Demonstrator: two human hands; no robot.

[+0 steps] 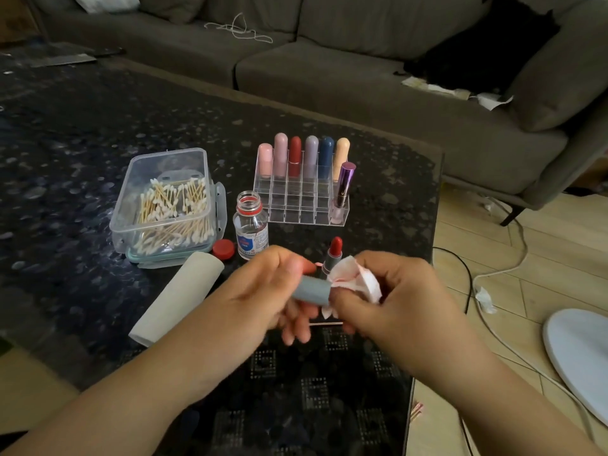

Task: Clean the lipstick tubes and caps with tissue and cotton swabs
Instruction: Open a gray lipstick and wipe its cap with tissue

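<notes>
Both hands busy, left hand (263, 291) gripping the grey cap (311, 290), right hand (388, 297) pinching stained tissue (353, 278); careless wiping could topple the uncapped lipstick (333, 255) just behind.

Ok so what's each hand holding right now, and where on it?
Left hand grips the gray lipstick cap by its closed end; right hand pinches a stained tissue at the cap's open end.

Swab box (164, 205) left of organizer (302, 202)

Two bare forearms, left hand (263, 291), right hand (394, 291), no sleeves, short fingernails on the fingers (297, 334)
</notes>
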